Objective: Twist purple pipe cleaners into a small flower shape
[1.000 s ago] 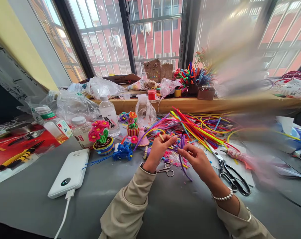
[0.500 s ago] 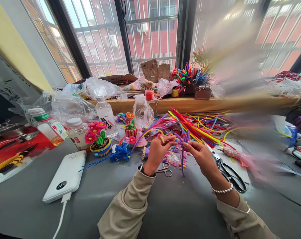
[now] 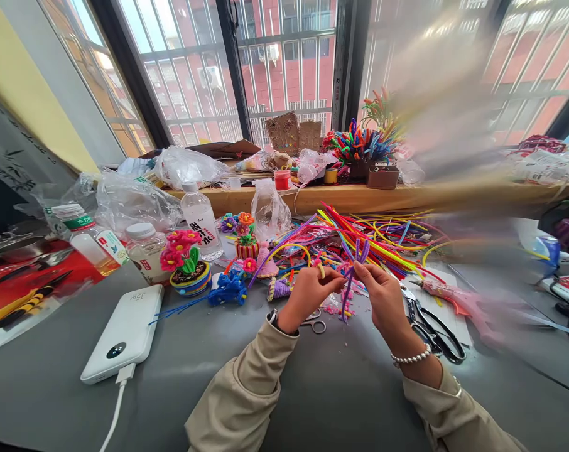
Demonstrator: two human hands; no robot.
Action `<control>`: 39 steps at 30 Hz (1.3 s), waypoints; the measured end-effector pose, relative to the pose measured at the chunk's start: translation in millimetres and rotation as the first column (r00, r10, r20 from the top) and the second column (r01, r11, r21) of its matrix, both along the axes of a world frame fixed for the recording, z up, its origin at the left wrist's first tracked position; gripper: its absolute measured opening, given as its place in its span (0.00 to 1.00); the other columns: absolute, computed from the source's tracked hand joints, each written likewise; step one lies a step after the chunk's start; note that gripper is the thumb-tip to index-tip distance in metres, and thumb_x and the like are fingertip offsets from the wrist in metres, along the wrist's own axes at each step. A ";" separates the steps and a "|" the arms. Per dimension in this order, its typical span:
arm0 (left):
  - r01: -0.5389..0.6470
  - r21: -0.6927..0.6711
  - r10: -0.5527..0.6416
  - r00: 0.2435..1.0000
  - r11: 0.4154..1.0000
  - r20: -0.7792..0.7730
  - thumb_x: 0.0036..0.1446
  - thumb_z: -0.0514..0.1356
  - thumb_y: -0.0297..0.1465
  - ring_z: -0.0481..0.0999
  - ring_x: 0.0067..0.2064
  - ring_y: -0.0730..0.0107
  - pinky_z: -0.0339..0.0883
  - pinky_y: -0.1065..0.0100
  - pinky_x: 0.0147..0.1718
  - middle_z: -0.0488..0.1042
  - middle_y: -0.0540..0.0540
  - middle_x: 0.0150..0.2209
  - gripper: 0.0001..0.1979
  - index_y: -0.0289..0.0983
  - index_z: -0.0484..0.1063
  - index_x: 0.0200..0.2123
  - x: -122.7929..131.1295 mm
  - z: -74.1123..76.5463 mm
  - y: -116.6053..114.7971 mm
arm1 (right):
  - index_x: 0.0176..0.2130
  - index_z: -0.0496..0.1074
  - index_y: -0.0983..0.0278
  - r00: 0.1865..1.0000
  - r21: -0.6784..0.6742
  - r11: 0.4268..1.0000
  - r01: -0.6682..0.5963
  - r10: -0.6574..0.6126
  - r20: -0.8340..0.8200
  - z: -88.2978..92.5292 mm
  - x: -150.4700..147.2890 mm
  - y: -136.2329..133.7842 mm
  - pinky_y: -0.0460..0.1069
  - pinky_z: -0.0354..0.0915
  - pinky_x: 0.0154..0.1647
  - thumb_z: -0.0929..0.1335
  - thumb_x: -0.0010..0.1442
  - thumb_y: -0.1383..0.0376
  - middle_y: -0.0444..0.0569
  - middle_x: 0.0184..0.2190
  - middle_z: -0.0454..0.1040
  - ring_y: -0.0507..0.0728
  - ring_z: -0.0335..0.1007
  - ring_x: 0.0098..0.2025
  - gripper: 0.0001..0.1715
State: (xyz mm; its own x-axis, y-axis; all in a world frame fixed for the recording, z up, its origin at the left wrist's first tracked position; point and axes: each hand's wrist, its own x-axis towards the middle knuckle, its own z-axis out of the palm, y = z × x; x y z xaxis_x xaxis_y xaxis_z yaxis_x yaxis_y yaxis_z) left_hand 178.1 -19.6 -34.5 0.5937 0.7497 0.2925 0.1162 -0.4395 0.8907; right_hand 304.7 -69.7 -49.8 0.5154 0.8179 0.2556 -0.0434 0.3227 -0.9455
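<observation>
Purple fuzzy pipe-cleaner bundle (image 3: 354, 271) held upright just above grey table (image 3: 322, 389), between my hands. Left hand (image 3: 308, 294) and right hand (image 3: 383, 295) both pinch its middle. Step, as judged: twisting stems together. Next move calls for firm counter-grip.

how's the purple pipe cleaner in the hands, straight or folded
Folded. The purple pipe cleaner is pinched between the left hand and the right hand; two ends stick up above the grip, and another length hangs down.
</observation>
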 end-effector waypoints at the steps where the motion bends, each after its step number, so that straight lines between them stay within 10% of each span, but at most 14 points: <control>1: 0.011 -0.004 -0.011 1.000 1.000 -0.006 0.45 0.57 0.39 0.72 0.27 0.69 0.63 0.70 0.29 0.73 0.47 0.24 0.12 0.37 0.73 0.27 -0.4 0.1 0.3 | 0.24 0.70 0.64 1.000 -0.002 1.000 -0.005 0.005 -0.003 -0.5 0.1 0.1 0.47 0.57 0.31 0.68 0.46 0.57 0.42 0.21 0.67 0.51 0.60 0.26 0.12; 10: -0.328 0.249 0.296 0.942 0.911 0.155 0.50 0.54 0.36 0.71 0.32 0.70 0.63 0.67 0.36 0.71 0.44 0.41 0.13 0.40 0.71 0.39 -9.9 14.0 1.8 | 0.23 0.69 0.65 0.973 -0.090 0.987 -0.136 0.150 0.177 10.1 4.4 -6.1 0.45 0.56 0.28 0.67 0.48 0.56 0.42 0.21 0.64 0.50 0.58 0.26 0.13; 14: -0.262 0.450 0.247 0.964 0.854 0.095 0.52 0.52 0.32 0.68 0.44 0.66 0.58 0.65 0.44 0.70 0.46 0.43 0.13 0.45 0.69 0.42 -11.4 15.9 0.5 | 0.23 0.67 0.65 0.950 -0.128 0.974 -0.187 0.212 0.230 12.3 1.6 -8.9 0.45 0.53 0.24 0.66 0.48 0.56 0.41 0.20 0.62 0.49 0.56 0.23 0.14; 27: -0.242 0.576 0.386 0.912 0.781 -0.140 0.51 0.54 0.35 0.68 0.34 0.67 0.57 0.68 0.34 0.72 0.45 0.32 0.09 0.40 0.73 0.31 -6.6 6.8 0.1 | 0.23 0.69 0.64 0.997 -0.027 0.999 -0.032 0.034 0.074 5.3 0.1 -2.9 0.45 0.57 0.29 0.68 0.46 0.57 0.42 0.20 0.65 0.50 0.59 0.26 0.12; 34: -0.374 0.087 0.362 0.924 0.923 0.127 0.48 0.56 0.38 0.70 0.32 0.69 0.61 0.69 0.31 0.72 0.46 0.31 0.13 0.38 0.70 0.35 -5.4 6.8 4.5 | 0.23 0.69 0.64 0.979 -0.053 0.992 -0.118 0.125 0.159 12.0 1.4 -7.1 0.46 0.58 0.30 0.67 0.48 0.56 0.42 0.21 0.66 0.51 0.61 0.27 0.13; 39: 0.002 -0.461 0.147 0.947 0.888 0.287 0.48 0.54 0.43 0.71 0.30 0.73 0.63 0.71 0.31 0.73 0.45 0.31 0.18 0.34 0.71 0.33 -1.0 13.6 -0.5 | 0.21 0.69 0.64 0.973 -0.091 0.988 -0.121 0.136 0.185 15.5 0.8 -9.4 0.46 0.57 0.28 0.67 0.46 0.55 0.43 0.19 0.67 0.51 0.60 0.25 0.14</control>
State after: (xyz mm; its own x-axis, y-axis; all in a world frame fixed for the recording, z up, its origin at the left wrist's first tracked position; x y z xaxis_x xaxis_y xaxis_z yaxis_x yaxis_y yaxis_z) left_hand 177.1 -20.1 -20.9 0.4689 0.8804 0.0705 -0.1779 0.0159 0.9839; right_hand 305.6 -79.1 -34.3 0.3527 0.8956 0.2713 0.1036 0.2507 -0.9625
